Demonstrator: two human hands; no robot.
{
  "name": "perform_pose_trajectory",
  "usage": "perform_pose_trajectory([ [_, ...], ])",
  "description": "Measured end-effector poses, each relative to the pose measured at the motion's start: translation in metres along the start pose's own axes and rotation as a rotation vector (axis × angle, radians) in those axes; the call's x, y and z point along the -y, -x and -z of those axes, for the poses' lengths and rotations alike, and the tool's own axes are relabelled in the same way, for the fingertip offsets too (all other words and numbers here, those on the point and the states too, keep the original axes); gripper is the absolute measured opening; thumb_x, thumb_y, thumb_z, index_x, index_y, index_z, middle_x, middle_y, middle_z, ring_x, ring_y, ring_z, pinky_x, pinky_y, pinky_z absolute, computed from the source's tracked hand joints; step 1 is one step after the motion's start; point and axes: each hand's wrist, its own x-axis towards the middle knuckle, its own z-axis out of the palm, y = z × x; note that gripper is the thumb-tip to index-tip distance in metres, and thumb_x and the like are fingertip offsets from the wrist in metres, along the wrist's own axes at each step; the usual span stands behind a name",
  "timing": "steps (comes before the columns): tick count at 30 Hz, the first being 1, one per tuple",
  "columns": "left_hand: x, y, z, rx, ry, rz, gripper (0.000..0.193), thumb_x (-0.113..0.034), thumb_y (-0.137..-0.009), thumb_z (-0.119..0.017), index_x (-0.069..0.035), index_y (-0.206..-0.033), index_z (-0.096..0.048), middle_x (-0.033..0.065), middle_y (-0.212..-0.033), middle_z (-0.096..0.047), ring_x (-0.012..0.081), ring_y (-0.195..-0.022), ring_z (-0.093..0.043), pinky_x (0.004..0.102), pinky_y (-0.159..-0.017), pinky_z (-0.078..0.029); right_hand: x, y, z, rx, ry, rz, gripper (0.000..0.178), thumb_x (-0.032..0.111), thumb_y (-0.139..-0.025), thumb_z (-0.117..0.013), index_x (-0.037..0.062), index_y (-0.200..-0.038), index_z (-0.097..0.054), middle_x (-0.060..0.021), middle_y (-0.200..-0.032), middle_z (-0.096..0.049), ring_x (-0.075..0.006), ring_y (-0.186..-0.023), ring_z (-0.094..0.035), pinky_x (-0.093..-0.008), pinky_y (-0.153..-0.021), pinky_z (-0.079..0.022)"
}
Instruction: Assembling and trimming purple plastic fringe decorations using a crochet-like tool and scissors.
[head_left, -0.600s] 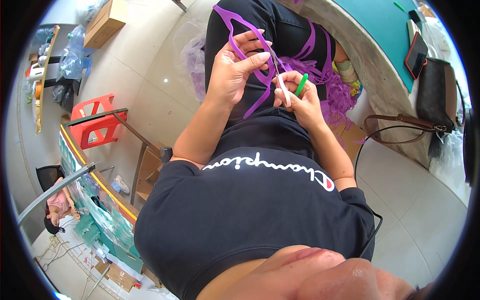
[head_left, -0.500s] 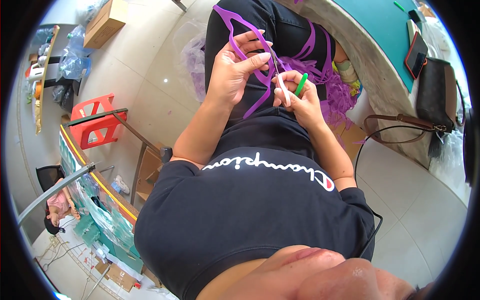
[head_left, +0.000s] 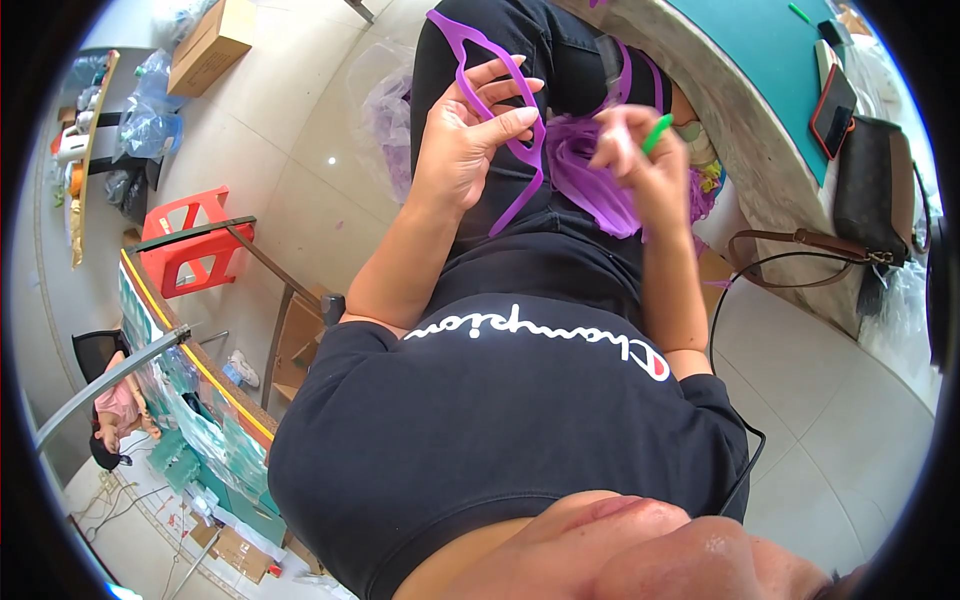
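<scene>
My left hand (head_left: pixel 470 140) pinches a thin, flexible purple frame-like piece (head_left: pixel 520 150) between thumb and fingers, above my lap. The piece has open loops and a pointed upper end, and its tail hangs toward my waist. To the right, my right hand (head_left: pixel 645 160) is smeared by motion and closed on a pair of scissors (head_left: pixel 657 133). A green handle loop shows plainly, while the blades are a grey blur above the fingers. Below and behind that hand, a heap of purple pieces (head_left: pixel 597 200) lies by my thigh, and more purple strips (head_left: pixel 655 85) lie over my leg.
At the right stands a concrete-edged table with a green top (head_left: pixel 740 50), a phone (head_left: pixel 832 112) and a dark handbag (head_left: pixel 872 190). A clear bag of purple bits (head_left: pixel 385 125) lies left of my legs. A red stool (head_left: pixel 195 245) and a person (head_left: pixel 118 405) are farther left.
My right hand has moved right with the scissors, away from the purple piece. The blades, earlier at its edge, are now apart from it. My left hand has barely moved.
</scene>
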Motion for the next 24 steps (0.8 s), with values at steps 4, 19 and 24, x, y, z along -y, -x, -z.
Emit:
perform_pose_trajectory([
  [4,0.0,-0.004,-0.004,0.024,-0.021,-0.033,0.053,-0.002,-0.079,-0.071,0.0,-0.127,-0.048,0.0147,-0.105,-0.066,0.0141,-0.085,-0.063,0.0255,-0.072,-0.05,0.048,-0.059,0.097,-0.365,0.834,0.186,0.03,0.026,-0.085,-0.067,0.0032,-0.106,-0.069,-0.0063,-0.085,-0.069,-0.0124,-0.075,-0.064,-0.0252,-0.065,-0.047],
  [19,-0.077,-0.013,-0.047,0.46,-0.237,0.003,0.054,-0.013,-0.092,-0.061,-0.002,-0.139,-0.038,0.0075,-0.084,-0.067,0.0092,-0.078,-0.061,0.0234,-0.072,-0.045,0.044,-0.152,-0.032,0.612,-0.472,-0.862,0.054,0.056,-0.093,-0.05,0.0059,-0.107,-0.066,0.0079,-0.061,-0.053,0.0002,-0.037,-0.028,-0.0157,-0.033,-0.017],
  [24,-0.081,-0.027,-0.039,0.596,-0.273,0.172,0.049,-0.017,-0.095,-0.059,-0.001,-0.137,-0.041,0.0083,-0.084,-0.067,0.0087,-0.078,-0.061,0.0219,-0.071,-0.046,0.108,-0.236,0.003,0.546,-0.497,-0.288,0.028,0.024,-0.096,-0.055,0.0045,-0.114,-0.061,0.0083,-0.066,-0.045,0.0016,-0.051,-0.038,-0.0159,-0.037,-0.023],
])
